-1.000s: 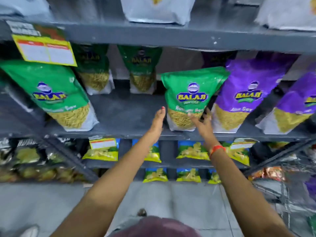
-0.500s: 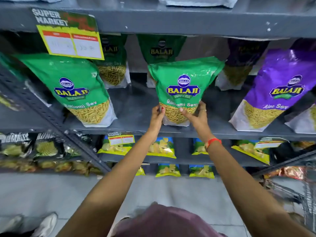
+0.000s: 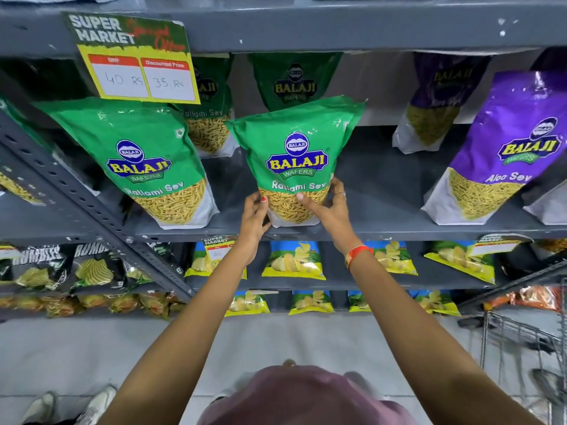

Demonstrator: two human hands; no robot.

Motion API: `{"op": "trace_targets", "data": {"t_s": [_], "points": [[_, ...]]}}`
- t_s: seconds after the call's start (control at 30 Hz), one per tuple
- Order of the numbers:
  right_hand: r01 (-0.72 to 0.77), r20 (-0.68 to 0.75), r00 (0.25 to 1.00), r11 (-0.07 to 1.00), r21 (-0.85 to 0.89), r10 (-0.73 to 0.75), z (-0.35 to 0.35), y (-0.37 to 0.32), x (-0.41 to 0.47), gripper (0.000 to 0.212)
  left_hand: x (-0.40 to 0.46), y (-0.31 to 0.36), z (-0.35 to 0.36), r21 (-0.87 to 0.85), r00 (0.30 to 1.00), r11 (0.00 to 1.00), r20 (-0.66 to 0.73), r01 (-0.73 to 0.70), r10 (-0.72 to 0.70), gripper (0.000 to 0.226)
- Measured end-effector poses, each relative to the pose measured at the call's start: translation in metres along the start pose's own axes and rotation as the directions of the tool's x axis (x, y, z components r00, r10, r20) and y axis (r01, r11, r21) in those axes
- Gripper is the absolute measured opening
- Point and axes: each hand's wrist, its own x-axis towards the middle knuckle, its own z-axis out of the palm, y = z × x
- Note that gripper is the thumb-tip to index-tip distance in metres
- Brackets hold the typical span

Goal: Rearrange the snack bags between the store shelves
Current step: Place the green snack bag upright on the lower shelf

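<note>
A green Ratlami Sev bag (image 3: 296, 148) stands upright on the grey middle shelf (image 3: 383, 231), near its front edge. My left hand (image 3: 254, 213) grips the bag's lower left corner. My right hand (image 3: 331, 207) holds its lower right side, thumb across the clear window. Another green Ratlami Sev bag (image 3: 144, 161) leans to the left of it. Two more green bags (image 3: 294, 81) stand behind at the back. A purple Aloo Sev bag (image 3: 503, 148) stands to the right.
A yellow price card (image 3: 138, 65) hangs from the upper shelf. Yellow-blue chip bags (image 3: 294, 260) fill the lower shelves, black bags (image 3: 61, 265) at the left. A slanted shelf post (image 3: 92, 210) crosses left. A wire cart (image 3: 527, 342) stands at the right; someone's shoes (image 3: 92, 406) bottom left.
Both hands have closed on the lower part of the middle green bag, which now stands further left from the purple bag. The view has moved closer and slightly up.
</note>
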Motion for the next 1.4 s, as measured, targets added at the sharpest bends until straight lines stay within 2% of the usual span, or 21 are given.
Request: {"op": "trace_targets", "data": {"t_s": [0.17,0.33,0.5,0.57,0.67,0.73,0.8,0.9,1.0,1.13,1.2,1.27,1.33,1.4], "points": [[0.000,-0.011,1.000,1.000,0.009,0.001,0.004,-0.004,-0.007,0.067,-0.002,-0.001,-0.005,-0.007,0.999,1.000,0.035,0.003,-0.003,0.020],[-0.013,-0.048,0.999,1.000,0.000,0.013,0.008,-0.006,-0.010,0.070,-0.002,-0.002,-0.004,-0.002,0.999,1.000,0.047,-0.024,0.024,0.034],[-0.025,-0.063,0.998,1.000,-0.018,0.024,0.011,0.004,-0.005,0.073,-0.001,-0.002,-0.003,0.014,0.999,0.999,0.019,-0.034,0.034,0.038],[-0.015,-0.049,0.999,1.000,-0.027,0.014,0.009,0.004,-0.006,0.085,-0.003,-0.002,-0.001,0.021,0.999,0.999,0.007,-0.048,0.048,0.039],[-0.010,-0.014,1.000,1.000,-0.011,0.010,0.005,-0.007,-0.014,0.114,-0.009,-0.002,0.008,0.039,0.994,0.995,-0.050,-0.094,0.096,0.040],[-0.013,-0.021,1.000,1.000,-0.015,0.013,-0.004,-0.019,-0.024,0.118,-0.015,-0.001,0.019,0.019,0.976,0.985,-0.134,-0.169,0.170,0.042],[0.009,-0.055,0.998,1.000,0.001,-0.009,-0.020,-0.027,-0.032,0.105,-0.028,0.002,0.034,-0.012,0.922,0.952,-0.253,-0.307,0.294,0.044],[0.086,-0.191,0.979,0.994,0.066,-0.072,-0.055,-0.051,-0.041,0.078,-0.051,0.020,0.064,0.028,0.767,0.842,-0.397,-0.539,0.504,0.045],[0.230,-0.359,0.919,0.963,0.142,-0.166,-0.094,-0.091,-0.044,0.060,-0.068,0.055,0.104,0.070,0.642,0.688,-0.304,-0.722,0.704,0.039],[0.472,-0.509,0.797,0.862,0.186,-0.326,-0.152,-0.153,-0.044,0.042,-0.087,0.107,0.169,-0.037,0.582,0.582,-0.124,-0.812,0.804,0.041],[0.586,-0.560,0.712,0.798,0.139,-0.425,-0.183,-0.181,-0.042,0.034,-0.094,0.134,0.200,-0.094,0.517,0.516,0.008,-0.852,0.856,0.043],[0.676,-0.625,0.594,0.736,0.047,-0.506,-0.214,-0.209,-0.036,0.031,-0.101,0.164,0.231,-0.138,0.431,0.444,0.117,-0.885,0.895,0.043],[0.718,-0.665,0.495,0.694,-0.051,-0.560,-0.242,-0.238,-0.025,0.031,-0.105,0.196,0.261,-0.180,0.362,0.386,0.153,-0.905,0.920,0.038],[0.724,-0.674,0.433,0.676,-0.135,-0.599,-0.268,-0.265,-0.011,0.033,-0.104,0.225,0.289,-0.180,0.331,0.354,0.145,-0.918,0.932,0.037]]}}
